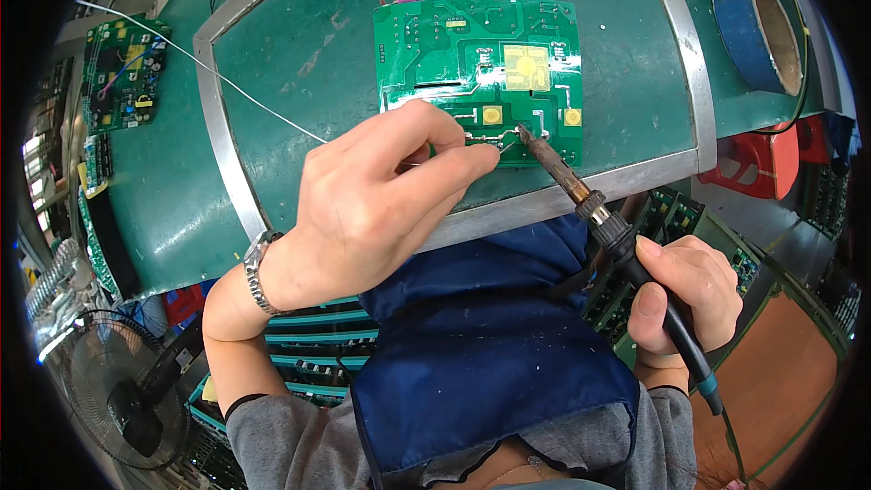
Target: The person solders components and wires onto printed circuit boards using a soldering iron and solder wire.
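A green circuit board (426, 59) with yellow patches lies solder side up on the green worktop. Over its near edge, my left hand (372, 186) pinches a thin solder wire (227, 82); the wire trails off to the upper left, and its short end sticks out past my fingertips. My right hand (685, 299) is wrapped round the black handle of a soldering iron (619, 240). The iron's dark tip meets the board's near edge, close to the wire's end; whether tip and wire touch is too small to tell.
Metal strips (685, 45) frame the worktop. A blue tape roll (751, 32) stands at the far right, with a red stool (758, 163) below it. Another populated board (122, 63) lies at the left. A fan (127, 399) and racks of boards (318, 345) are below the table.
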The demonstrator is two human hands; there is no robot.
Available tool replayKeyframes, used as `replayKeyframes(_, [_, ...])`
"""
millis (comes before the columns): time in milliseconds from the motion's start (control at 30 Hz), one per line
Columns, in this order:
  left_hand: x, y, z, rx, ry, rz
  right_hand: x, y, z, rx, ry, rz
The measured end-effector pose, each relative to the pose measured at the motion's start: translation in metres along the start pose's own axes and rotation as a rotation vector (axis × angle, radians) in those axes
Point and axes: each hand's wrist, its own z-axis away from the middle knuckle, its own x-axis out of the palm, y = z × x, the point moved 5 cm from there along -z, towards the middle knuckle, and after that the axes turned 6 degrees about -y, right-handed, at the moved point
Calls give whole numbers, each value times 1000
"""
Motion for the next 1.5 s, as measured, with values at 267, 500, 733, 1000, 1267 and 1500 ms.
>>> replayKeyframes(267, [-6, 3, -4, -39, 78, 3, -8, 1, 3, -3, 43, -33])
replayKeyframes(500, [-2, 2, -15, 5, 58, -10, -12, 5, 2, 51, 73, 41])
replayKeyframes(733, [8, -6, -14, 16, 89, -8, -6, 8, 2, 52, 55, 33])
replayKeyframes(1000, [12, -3, -15, 71, 93, -8, -10, 4, 5, 80, 82, 28])
replayKeyframes(1267, [12, 2, -17, 98, 72, -71, -15, 4, 5, 97, 82, 40])
replayKeyframes(1500, [14, -3, -15, 90, 120, -84, -15, 11, 1, 94, 63, 38])
